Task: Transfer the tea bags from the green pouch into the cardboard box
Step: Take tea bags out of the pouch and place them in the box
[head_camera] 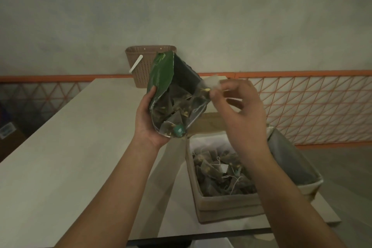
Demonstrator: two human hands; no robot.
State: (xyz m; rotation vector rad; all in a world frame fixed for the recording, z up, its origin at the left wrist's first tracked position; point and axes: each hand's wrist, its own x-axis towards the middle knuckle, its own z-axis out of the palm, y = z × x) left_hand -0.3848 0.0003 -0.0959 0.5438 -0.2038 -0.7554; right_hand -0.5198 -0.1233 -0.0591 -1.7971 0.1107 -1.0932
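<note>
Green pouch point(161, 70) held up at frame centre, mouth open toward the camera, silvery lining showing. Gripped low on its left edge by the left hand point(150, 121), thumb curled over the front face, fingers wrapped behind and under the base. Inside, a loose heap of pyramid tea bags point(177, 106) with strings, plus a teal tag near the bottom fold.

Just right of the pouch's mouth, right hand point(239, 110) raised, thumb and forefinger pinched on a single tea bag point(209, 85); other fingers loosely curled. Pinched bag pale, translucent, blurred; sitting at the fingertips on the hand's upper left, touching or just beside the pouch's right rim — hard to tell which. Well above the box, not over its middle.

Cardboard box point(223, 203) at lower right of the frame, below the right forearm, flaps open, resting on a pale table point(60, 157). Already holding a pile of tea bags in the box point(219, 173), strings and white tags tangled on top. Grey liner or flap along its right side.

At upper centre, behind the pouch, a beige perforated basket point(141, 66) with a white handle, standing at the table's far edge. Beyond, an orange mesh railing point(312, 104) across the frame and a plain wall.
</note>
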